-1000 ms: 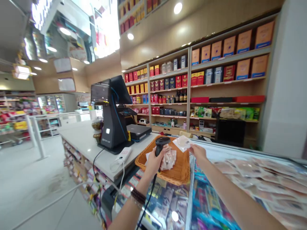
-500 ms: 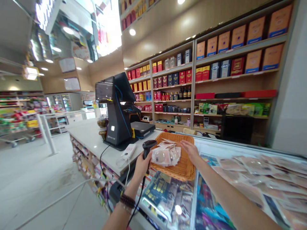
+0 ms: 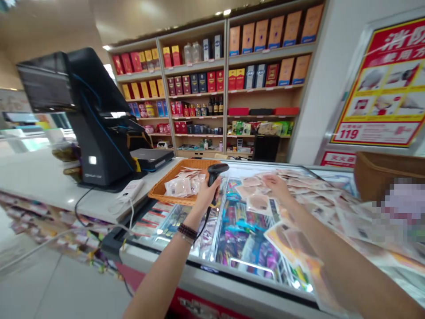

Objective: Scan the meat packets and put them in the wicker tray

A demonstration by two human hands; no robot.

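Observation:
My left hand (image 3: 209, 192) is wrapped around the handle of a black barcode scanner (image 3: 217, 169), its head above the right rim of a wicker basket. Flat clear packets (image 3: 182, 184) lie heaped in this orange-brown basket (image 3: 157, 190). My right hand (image 3: 275, 184) is at the near-left part of a wide spread of similar flat packets (image 3: 299, 175) on the glass freezer top (image 3: 212, 261). Its fingers are bent together on a packet's edge; the fingertips are small and partly blurred. A black cord hangs from the scanner beside my left wrist.
A dark checkout terminal (image 3: 99, 119) stands on the white counter (image 3: 29, 173) at left. Near it are a white box-shaped device (image 3: 131, 189) with a cable and a flat black unit (image 3: 151, 158). Bagged goods show under the glass. A brown box (image 3: 381, 177) sits at right.
My right hand has left the basket's right side and moved right onto the spread packets. The scanner has shifted to the basket's right rim. The view has turned right.

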